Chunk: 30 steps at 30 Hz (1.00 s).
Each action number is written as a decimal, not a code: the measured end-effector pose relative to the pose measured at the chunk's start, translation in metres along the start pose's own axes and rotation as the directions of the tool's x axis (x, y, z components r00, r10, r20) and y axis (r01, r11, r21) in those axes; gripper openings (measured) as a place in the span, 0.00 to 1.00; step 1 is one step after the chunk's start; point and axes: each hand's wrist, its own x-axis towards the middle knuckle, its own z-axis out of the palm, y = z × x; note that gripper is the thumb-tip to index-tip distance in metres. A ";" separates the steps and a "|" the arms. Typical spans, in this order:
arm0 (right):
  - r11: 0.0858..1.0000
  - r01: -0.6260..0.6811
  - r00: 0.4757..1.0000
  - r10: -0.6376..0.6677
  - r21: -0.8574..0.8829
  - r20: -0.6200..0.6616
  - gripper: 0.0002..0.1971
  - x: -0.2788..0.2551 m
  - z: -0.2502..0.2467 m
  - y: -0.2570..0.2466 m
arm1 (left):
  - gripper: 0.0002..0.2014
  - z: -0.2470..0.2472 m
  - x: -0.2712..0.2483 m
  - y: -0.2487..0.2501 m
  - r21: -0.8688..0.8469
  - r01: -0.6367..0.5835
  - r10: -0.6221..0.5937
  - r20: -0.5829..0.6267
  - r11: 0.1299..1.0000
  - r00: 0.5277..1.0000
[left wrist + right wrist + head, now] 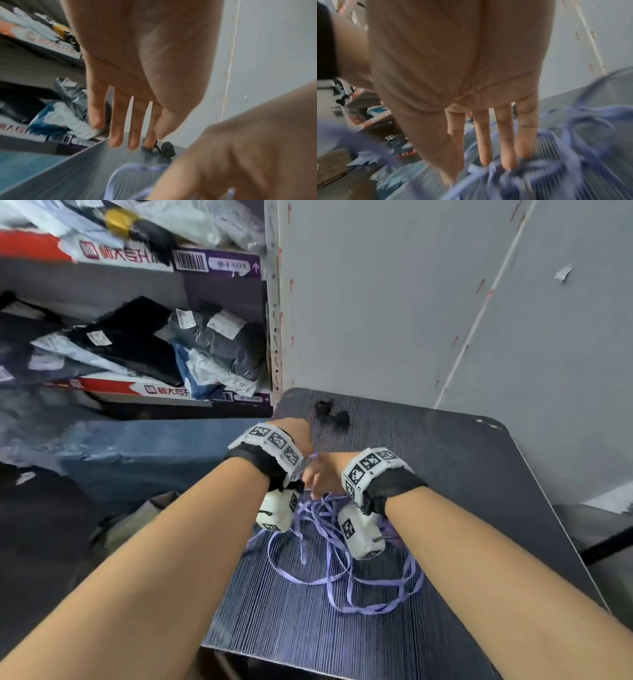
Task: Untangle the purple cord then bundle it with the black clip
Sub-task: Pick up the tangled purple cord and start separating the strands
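Note:
The purple cord (342, 573) lies in a loose tangle on the dark striped table (462, 474), under both wrists. The black clip (333, 414) sits at the table's far left corner. My left hand (303, 436) reaches toward it with straight, spread fingers. In the left wrist view the left hand (137, 142) has one fingertip at the clip (167, 148). My right hand (317, 479) is just behind, and strands of cord rise to it. In the blurred right wrist view the right hand (484, 166) has its fingertips sunk in a bunch of cord (505, 174).
Shelves crammed with bagged parcels and boxes (137, 347) stand to the left. A grey wall (428, 302) rises right behind the table. A blue padded surface (144, 453) lies left of the table. The table's right edge (561, 525) drops off to the floor.

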 end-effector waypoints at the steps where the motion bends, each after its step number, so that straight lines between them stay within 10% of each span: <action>1: 1.000 0.002 1.000 -0.003 0.023 0.020 0.21 -0.007 0.010 -0.003 | 0.10 -0.001 -0.006 0.001 -0.037 -0.010 0.010 -0.017 0.999 1.000; 13: 0.999 -0.043 0.892 0.028 -0.023 -0.450 0.08 -0.046 0.040 -0.021 | 0.16 0.041 -0.091 0.011 -0.211 -0.120 0.112 -0.050 0.970 0.992; 22: 0.834 0.303 0.683 0.149 0.462 -0.715 0.14 -0.085 0.027 -0.044 | 0.09 0.028 -0.114 0.011 -0.448 -0.193 0.067 -0.281 0.873 0.957; 30: 0.691 0.520 0.524 0.207 0.503 -0.826 0.13 -0.102 0.019 -0.053 | 0.12 -0.001 -0.136 0.034 -0.313 -0.299 0.183 -0.350 0.901 0.918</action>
